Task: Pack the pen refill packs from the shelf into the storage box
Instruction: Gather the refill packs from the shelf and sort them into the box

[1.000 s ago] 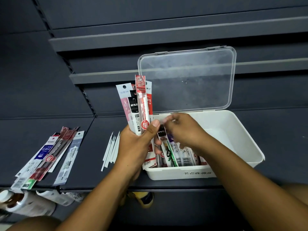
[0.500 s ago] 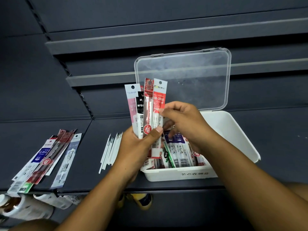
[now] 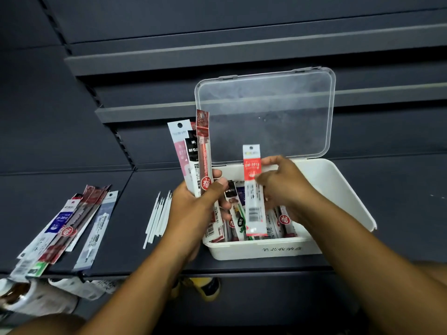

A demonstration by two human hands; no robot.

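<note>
Head view: a white storage box (image 3: 338, 189), its clear lid (image 3: 266, 112) propped open, sits on a dark shelf (image 3: 135, 250), to the near right. Several refill packs (image 3: 283, 221) already lie inside at its near end. The right hand (image 3: 283, 187) pinches a red-and-white pack (image 3: 252, 189) upright just above them. The left hand (image 3: 196, 209), at the box's left edge, grips a fan of packs (image 3: 193, 153). Farther left on the shelf lie a heap of packs (image 3: 70, 226) and loose white refills (image 3: 158, 213). By my judgement, the packing is roughly half done.
</note>
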